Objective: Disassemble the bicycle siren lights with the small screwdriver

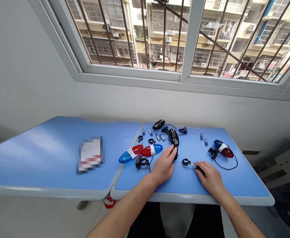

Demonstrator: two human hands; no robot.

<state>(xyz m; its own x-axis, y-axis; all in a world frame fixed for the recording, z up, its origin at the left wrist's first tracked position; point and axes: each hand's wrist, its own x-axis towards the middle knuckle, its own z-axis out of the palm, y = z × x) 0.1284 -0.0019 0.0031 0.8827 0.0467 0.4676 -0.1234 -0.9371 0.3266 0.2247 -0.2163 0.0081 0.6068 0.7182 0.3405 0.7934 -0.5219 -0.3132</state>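
My right hand [209,174] is closed around the black handle of a screwdriver [199,170] lying low over the table. The screwdriver's metal shaft points left, its tip at a small black ring clamp [186,161]. My left hand [163,164] grips a black part [176,155], whose shape is mostly hidden by the fingers. Just beyond it lies a black oval light housing [174,137]. Left of that hand are two red and blue lights, one nearer [151,150] and one farther left [131,153]. A black clip-on switch [142,162] with a cable sits below them.
Several blue batteries [157,137], two black ring clamps [151,141] and another black housing [159,124] lie towards the wall. At the right are a red and blue light [223,148] with cabled switch and two batteries [206,141]. A blurred packet [90,155] lies left.
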